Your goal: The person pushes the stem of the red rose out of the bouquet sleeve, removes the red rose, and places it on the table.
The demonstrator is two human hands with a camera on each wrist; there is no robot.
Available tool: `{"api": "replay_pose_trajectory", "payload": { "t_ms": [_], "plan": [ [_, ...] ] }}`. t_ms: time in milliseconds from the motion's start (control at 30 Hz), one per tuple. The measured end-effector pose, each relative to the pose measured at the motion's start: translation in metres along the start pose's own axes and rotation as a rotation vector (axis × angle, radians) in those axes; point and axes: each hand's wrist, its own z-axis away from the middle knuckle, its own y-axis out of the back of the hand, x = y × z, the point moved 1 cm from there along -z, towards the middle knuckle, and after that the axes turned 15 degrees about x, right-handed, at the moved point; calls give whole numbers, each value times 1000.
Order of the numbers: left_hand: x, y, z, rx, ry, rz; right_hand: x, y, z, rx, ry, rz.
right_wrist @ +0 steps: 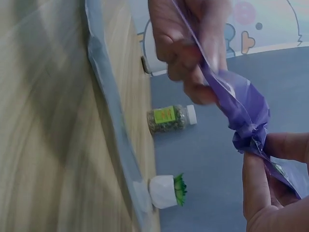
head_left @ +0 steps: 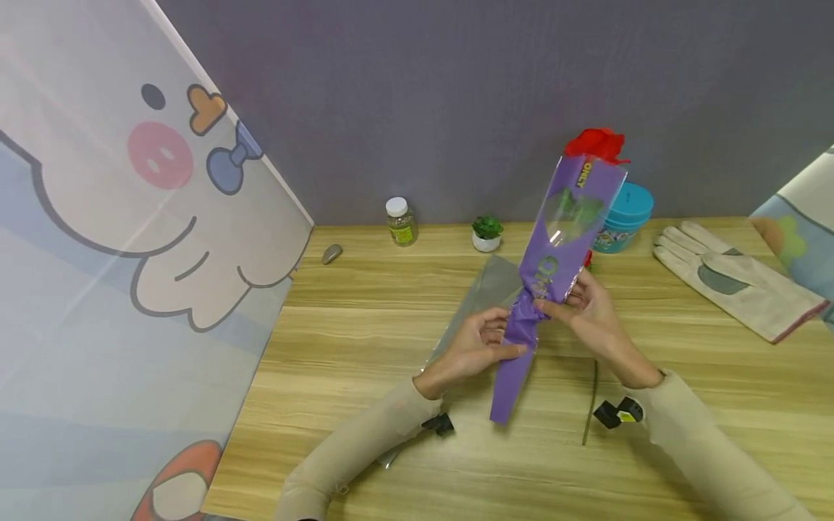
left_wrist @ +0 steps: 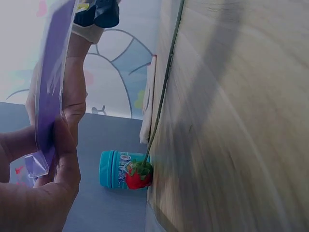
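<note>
A red artificial rose [head_left: 596, 145] pokes out of the top of a purple flower sleeve [head_left: 554, 231] with a clear window, held up over the table at a slant. The sleeve is bunched and twisted at its middle. My right hand [head_left: 596, 315] pinches it just above the twist, seen also in the right wrist view. Lower down, my left hand [head_left: 474, 344] pinches the flat tail of the sleeve between thumb and fingers. A second red rose [left_wrist: 138, 176] with a long green stem [left_wrist: 166, 77] lies on the table behind the right hand.
On the table lies another clear-grey sleeve [head_left: 465, 304]. Along the back stand a jar with a white lid [head_left: 400, 223], a small potted plant [head_left: 486, 233] and a blue tub [head_left: 628, 210]. A grey stone [head_left: 331, 253] lies left, work gloves [head_left: 736, 278] right.
</note>
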Motion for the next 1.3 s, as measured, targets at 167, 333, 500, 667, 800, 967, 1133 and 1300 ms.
{"api": "replay_pose_trajectory", "payload": {
  "t_ms": [167,333,500,667,800,967,1133,1300],
  "plan": [
    [-2,0,3,-62,9,5,-6,9,-6,40,-4,-16],
    [-2,1,6,-95,3,4,-11,15,-10,51,-12,-127],
    [-2,0,7,-99,-3,-4,-14,17,-13,50,-43,-246],
    [-1,-2,8,-92,2,7,-17,17,-17,61,-53,-320],
    [1,-3,8,-92,8,25,-19,18,-21,64,-53,-372],
    [0,-6,8,-109,20,30,-24,20,-28,76,-51,-395],
    [-3,-8,9,-117,30,35,-30,23,-36,107,-56,-394],
    [-4,-7,9,-112,37,43,-34,26,-41,114,-65,-388]
  ]
}}
